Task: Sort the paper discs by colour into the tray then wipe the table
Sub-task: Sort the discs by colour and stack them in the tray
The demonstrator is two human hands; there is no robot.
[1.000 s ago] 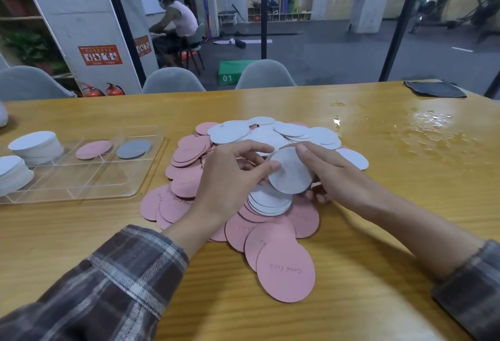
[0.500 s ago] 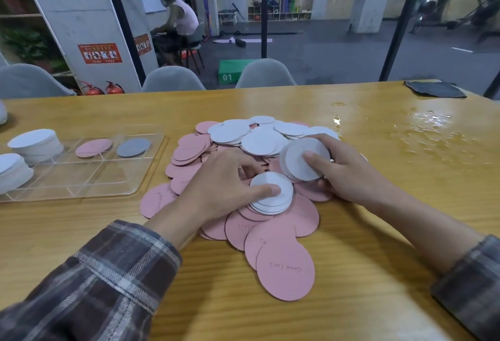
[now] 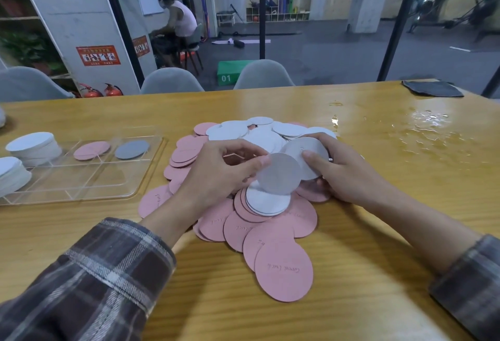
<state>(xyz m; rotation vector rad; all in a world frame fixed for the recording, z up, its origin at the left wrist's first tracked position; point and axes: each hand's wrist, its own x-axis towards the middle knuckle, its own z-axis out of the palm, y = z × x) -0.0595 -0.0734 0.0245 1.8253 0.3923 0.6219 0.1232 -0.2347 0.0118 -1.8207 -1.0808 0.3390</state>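
**A:** Two hands over the pile, as I see it from here. What's nearest on your feed?

**B:** A pink disc (image 3: 284, 270) with handwriting lies closest to me on the bench (image 3: 378, 273), overlapping more pink ones behind it. Just past those sits a small stack of white discs (image 3: 266, 202) on top of the pink.

**A:** And the hands?

**B:** My left hand (image 3: 219, 175) has thumb and fingers pinched on the left edge of a grey disc (image 3: 280, 174), lifted just above that white stack. My right hand (image 3: 343, 173) is closed around a few white discs (image 3: 305, 151), thumb pressed on the face of the top one. The grey disc overlaps them.

**A:** Beyond that?

**B:** The rest of the pile (image 3: 243, 135), white discs on top towards the far side, pink along the left. To the left, well apart, the clear tray (image 3: 89, 178): one pink disc (image 3: 92, 150) and one dark grey disc (image 3: 132, 149) in neighbouring far compartments, white stacks (image 3: 33, 147) at its left end.

**A:** Farther back?

**B:** A wet patch (image 3: 430, 129) on the right, and a dark cloth (image 3: 431, 88) by the far right edge.
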